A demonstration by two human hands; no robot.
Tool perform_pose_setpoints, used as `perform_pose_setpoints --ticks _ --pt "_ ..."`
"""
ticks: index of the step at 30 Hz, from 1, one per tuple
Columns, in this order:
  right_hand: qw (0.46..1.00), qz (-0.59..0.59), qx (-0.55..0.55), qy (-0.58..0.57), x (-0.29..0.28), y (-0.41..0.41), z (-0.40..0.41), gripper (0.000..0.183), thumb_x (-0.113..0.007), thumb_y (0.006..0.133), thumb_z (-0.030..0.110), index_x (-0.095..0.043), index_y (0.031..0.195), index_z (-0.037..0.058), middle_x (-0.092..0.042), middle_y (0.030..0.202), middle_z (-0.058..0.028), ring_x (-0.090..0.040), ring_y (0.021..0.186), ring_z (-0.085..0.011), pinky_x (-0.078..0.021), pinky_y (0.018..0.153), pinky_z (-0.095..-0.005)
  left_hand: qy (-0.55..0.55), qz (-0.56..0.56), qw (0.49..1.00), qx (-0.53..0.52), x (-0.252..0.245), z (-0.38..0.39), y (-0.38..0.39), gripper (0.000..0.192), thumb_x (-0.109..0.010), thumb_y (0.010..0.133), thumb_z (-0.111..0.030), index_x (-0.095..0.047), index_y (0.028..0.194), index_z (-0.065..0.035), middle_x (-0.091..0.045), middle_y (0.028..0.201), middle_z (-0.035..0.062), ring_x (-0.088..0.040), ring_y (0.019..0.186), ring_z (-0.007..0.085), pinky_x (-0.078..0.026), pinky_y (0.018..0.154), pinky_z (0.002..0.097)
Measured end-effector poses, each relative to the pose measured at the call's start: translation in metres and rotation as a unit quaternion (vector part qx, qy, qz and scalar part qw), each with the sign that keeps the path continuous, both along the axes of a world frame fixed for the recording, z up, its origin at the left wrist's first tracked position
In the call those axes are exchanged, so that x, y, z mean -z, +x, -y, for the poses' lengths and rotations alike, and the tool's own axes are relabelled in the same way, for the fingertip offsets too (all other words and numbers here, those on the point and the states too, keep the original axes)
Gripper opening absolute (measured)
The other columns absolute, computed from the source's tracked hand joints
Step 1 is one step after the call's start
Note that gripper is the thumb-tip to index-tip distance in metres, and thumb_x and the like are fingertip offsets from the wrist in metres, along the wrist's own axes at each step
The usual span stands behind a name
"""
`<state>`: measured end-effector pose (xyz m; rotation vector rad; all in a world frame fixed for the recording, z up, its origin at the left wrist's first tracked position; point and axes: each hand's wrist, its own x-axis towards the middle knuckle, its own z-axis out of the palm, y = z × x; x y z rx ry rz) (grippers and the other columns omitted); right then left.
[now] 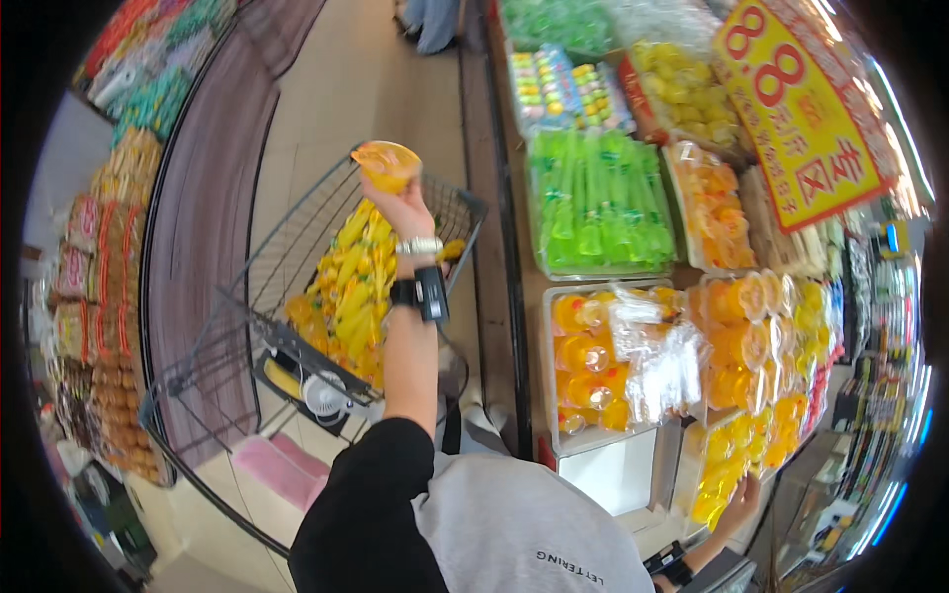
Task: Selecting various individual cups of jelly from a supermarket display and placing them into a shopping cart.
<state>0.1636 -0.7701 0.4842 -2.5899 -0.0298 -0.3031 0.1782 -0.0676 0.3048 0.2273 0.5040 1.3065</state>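
My left hand (400,204) is raised over a wire shopping cart (245,282), its fingers around an orange jelly cup (388,169) with a clear lid. Below it in the cart lie many yellow jelly packs (359,285), some of them long and banana-like. Far to the lower right, my right hand (746,495) is at the edge of a tray of yellow jelly packs (730,441). Its fingertips meet a shiny yellow pack (710,510); whether they grip it is too small to tell.
Trays of orange jelly cups (593,363) and green bottle-shaped jellies (604,200) line the right-hand display. A yellow price sign (804,111) leans above them. On the cart's handle side are a small white fan (324,393) and a pink cloth (278,467). Another person's legs (432,22) stand ahead.
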Motion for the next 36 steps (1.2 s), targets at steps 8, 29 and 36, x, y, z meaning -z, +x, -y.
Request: perform_pose_setpoints --ticks 8,29,36 --pt "0.978 -0.013 -0.174 0.117 -0.035 0.005 -0.183 0.021 -0.062 0.076 0.001 -0.06 0.097 0.0005 -0.061 0.096 -0.0088 -0.058 0.089 -0.0202 -0.0445 0.08 -0.0294 0.252 -0.032 0.829 0.499 -0.104 0.203 -0.006 0.048 -0.049 0.089 -0.036 -0.047 0.118 0.0026 -0.055 0.114 0.0103 -0.054 0.104 0.0176 -0.043 0.089 0.03" --pt "0.903 -0.235 -0.248 0.259 0.03 -0.012 -0.183 0.054 -0.073 0.073 0.021 -0.046 0.117 0.0052 -0.053 0.109 -0.0074 -0.054 0.096 -0.0188 -0.0463 0.082 -0.0311 0.286 -0.132 0.541 0.78 -0.084 0.309 -0.037 0.045 -0.046 0.091 -0.025 -0.038 0.129 -0.0024 -0.05 0.119 0.0069 -0.049 0.105 0.0144 -0.041 0.088 0.0286" --pt "0.829 -0.335 -0.312 0.322 0.032 -0.018 -0.182 0.065 -0.072 0.074 0.023 -0.037 0.127 0.006 -0.05 0.118 -0.0092 -0.051 0.107 -0.0187 -0.0468 0.084 -0.0313 0.519 -0.123 0.437 0.724 -0.117 0.311 -0.038 0.054 -0.067 0.074 -0.025 -0.045 0.118 -0.002 -0.053 0.107 0.0086 -0.05 0.101 0.0159 -0.041 0.086 0.0289"
